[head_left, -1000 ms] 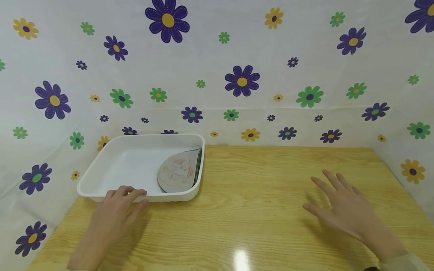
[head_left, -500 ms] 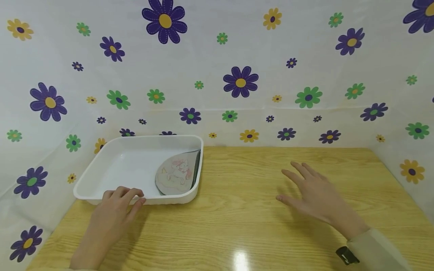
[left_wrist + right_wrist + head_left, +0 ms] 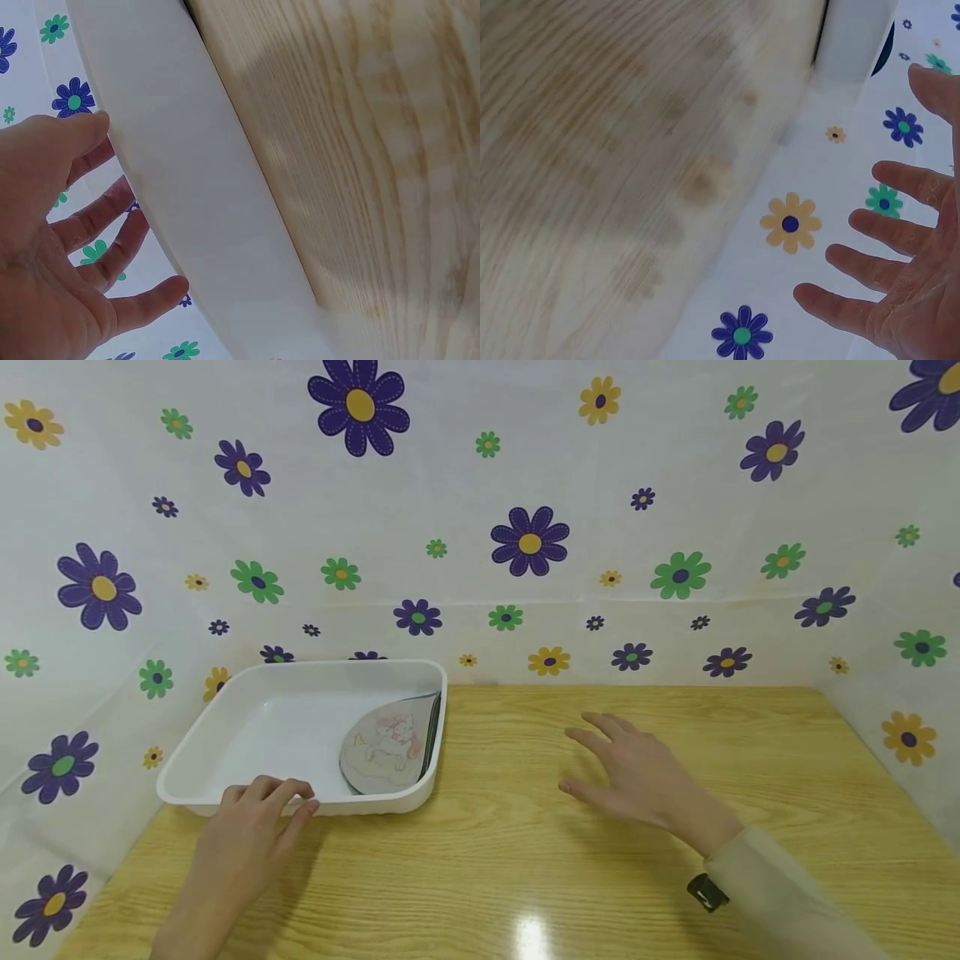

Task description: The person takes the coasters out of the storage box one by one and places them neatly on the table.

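Leftward goes the right hand (image 3: 637, 777) — fingers spread, holding nothing | left hand (image 3: 243, 839) bent at white tray (image 3: 292, 727), near rim — I can't tell its grip from here | printed stack (image 3: 386, 743) inside

The tray (image 3: 292, 722) (open above) blocks the right hand (image 3: 637, 774) leftward.

Plain white on the tray (image 3: 292, 727), flowers blazing behind!
And look at the teardrop-shaped stack (image 3: 386, 750), pale grey with a pink-and-white drawing, dark along its edge; the desk (image 3: 480, 860) all yellow-tan wood grain; the backdrop (image 3: 450, 493) white, scattered with purple, green and yellow flowers; the sleeve (image 3: 783, 893) soft beige!
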The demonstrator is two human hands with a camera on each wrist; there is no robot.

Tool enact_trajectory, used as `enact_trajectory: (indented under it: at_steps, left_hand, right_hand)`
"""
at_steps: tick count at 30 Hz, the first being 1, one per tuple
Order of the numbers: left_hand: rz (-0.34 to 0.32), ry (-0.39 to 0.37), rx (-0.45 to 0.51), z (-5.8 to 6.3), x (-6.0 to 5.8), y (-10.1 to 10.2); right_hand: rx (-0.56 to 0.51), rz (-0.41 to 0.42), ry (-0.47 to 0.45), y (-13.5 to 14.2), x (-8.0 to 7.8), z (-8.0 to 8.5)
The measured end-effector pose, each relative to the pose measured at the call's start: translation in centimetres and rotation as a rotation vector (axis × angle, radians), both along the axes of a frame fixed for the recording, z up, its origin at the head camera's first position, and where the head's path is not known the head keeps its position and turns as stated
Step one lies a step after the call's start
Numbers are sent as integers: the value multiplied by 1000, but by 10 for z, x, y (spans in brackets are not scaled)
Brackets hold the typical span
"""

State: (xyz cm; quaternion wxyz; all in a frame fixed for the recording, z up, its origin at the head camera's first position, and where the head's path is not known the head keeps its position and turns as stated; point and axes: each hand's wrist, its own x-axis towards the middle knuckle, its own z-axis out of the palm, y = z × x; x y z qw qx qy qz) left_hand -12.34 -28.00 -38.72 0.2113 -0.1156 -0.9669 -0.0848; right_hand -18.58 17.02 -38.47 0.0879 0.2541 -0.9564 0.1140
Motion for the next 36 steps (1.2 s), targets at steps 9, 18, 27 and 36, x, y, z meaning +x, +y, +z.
enact_trajectory:
  at_steps: [9, 18, 27, 36]
  left_hand:
    - [14, -39, 5, 1, -2, 1]
    - [30, -73, 11, 1, -1, 1]
    - [-1, -12, 29, 1, -2, 0]
    - [14, -79, 46, 3, -1, 0]
  right_hand:
    - [-19, 55, -21, -24, -6, -1]
    - [-2, 68, -8, -35, -9, -1]
    - [-1, 81, -8, -43, -12, 6]
    - [7, 109, -56, -58, -18, 10]
